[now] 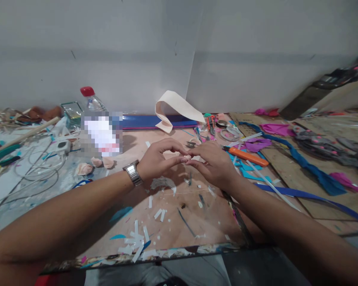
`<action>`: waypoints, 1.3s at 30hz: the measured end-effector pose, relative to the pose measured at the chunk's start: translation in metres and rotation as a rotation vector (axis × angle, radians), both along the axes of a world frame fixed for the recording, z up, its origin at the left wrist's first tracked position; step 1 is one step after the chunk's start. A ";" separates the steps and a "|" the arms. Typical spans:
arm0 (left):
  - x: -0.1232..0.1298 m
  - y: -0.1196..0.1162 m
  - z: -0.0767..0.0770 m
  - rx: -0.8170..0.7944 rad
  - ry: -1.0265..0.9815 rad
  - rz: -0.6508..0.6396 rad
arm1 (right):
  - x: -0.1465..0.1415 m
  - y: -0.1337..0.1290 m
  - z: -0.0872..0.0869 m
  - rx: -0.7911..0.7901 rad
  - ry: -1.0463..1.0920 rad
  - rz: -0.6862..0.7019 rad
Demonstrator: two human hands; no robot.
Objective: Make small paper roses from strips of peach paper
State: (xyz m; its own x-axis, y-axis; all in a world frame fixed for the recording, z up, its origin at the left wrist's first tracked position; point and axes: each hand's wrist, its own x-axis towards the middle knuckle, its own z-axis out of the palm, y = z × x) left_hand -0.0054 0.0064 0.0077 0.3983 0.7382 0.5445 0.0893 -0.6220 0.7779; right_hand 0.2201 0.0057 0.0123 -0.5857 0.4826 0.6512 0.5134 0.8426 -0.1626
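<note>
Left hand (156, 161), steel wristwatch (133, 173) at wrist, and right hand (213, 163): fingertips meeting on small pink rolled piece (187, 157). Scrap-strewn wooden table (173, 222): orange utility knife (248, 156), red-capped clear plastic bottle (92, 103), curled cream ribbon strip (176, 109), three pink fabric rosettes (84, 169) left of hands.

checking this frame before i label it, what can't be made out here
Head view:
- small pink piece: pinched between left hand and right hand, fingertips cover most of it, too small to identify.
- bottle: label blurred out.
- dark items at right: smeared by blur.
- both forearms: cut by bottom edge.
</note>
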 end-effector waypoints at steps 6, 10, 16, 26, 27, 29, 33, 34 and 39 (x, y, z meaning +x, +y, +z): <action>0.003 -0.002 -0.003 -0.100 -0.030 0.048 | -0.001 0.000 -0.004 0.005 0.016 -0.019; 0.003 0.000 -0.004 -0.149 -0.069 0.067 | -0.002 -0.001 -0.006 -0.003 0.055 -0.020; 0.001 0.004 -0.005 -0.160 -0.060 0.074 | -0.001 -0.002 -0.005 0.012 0.053 -0.025; 0.002 0.003 -0.007 -0.047 -0.055 0.074 | 0.000 0.000 -0.004 -0.001 0.060 -0.032; 0.002 0.003 -0.008 -0.024 -0.058 0.066 | 0.000 0.000 -0.004 -0.005 0.062 -0.036; 0.002 0.003 -0.007 0.012 -0.055 0.053 | 0.001 0.000 -0.004 -0.013 0.063 -0.044; 0.000 0.002 -0.005 0.059 -0.010 0.034 | 0.002 -0.001 -0.003 -0.037 0.076 -0.056; -0.001 0.002 -0.005 0.067 0.005 0.030 | 0.002 -0.001 -0.003 -0.043 0.081 -0.062; -0.002 0.002 -0.006 0.063 0.023 0.008 | 0.001 0.000 -0.002 -0.014 0.102 -0.067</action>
State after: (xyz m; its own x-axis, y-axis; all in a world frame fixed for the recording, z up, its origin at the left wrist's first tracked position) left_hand -0.0070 0.0083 0.0021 0.4049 0.7062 0.5808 0.1117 -0.6686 0.7352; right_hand 0.2212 0.0053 0.0101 -0.4830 0.5275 0.6989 0.5486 0.8044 -0.2280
